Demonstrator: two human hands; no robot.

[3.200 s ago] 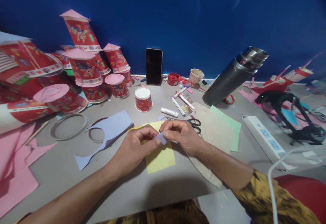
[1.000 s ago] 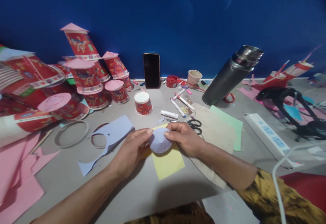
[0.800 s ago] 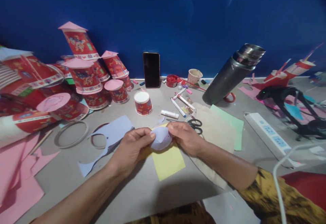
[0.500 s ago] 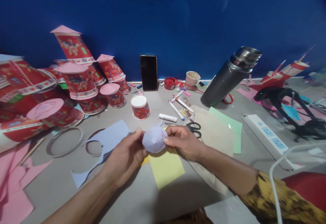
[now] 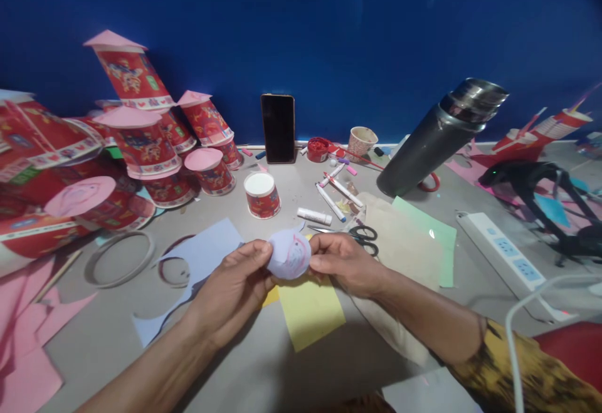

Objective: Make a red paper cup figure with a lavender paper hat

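Observation:
Between my two hands is a round lavender paper disc [image 5: 288,256] with a pink and dark drawing on its right part. My left hand [image 5: 239,275] pinches its left edge with thumb and fingers. My right hand [image 5: 345,262] grips the right edge the same way. Yellow paper [image 5: 313,316] lies on the table just below the disc. Beside my left arm is a lavender sheet [image 5: 214,247] with curved cut-outs. Black-handled scissors [image 5: 364,232] rest behind my right hand, partly covered by it. A red paper cup [image 5: 262,200] stands upside down beyond the disc.
Stacked red cups with pink paper tops [image 5: 141,143] fill the left side. A phone [image 5: 278,128] leans on the blue wall. Markers [image 5: 329,202] and a glue stick [image 5: 314,215] lie mid-table. A dark flask [image 5: 437,137], a power strip [image 5: 501,256] and a white cable [image 5: 512,338] are at right.
The disc has turned flatter toward me, so more of its drawing shows. Both hands keep their hold on its edges. The view has shifted slightly.

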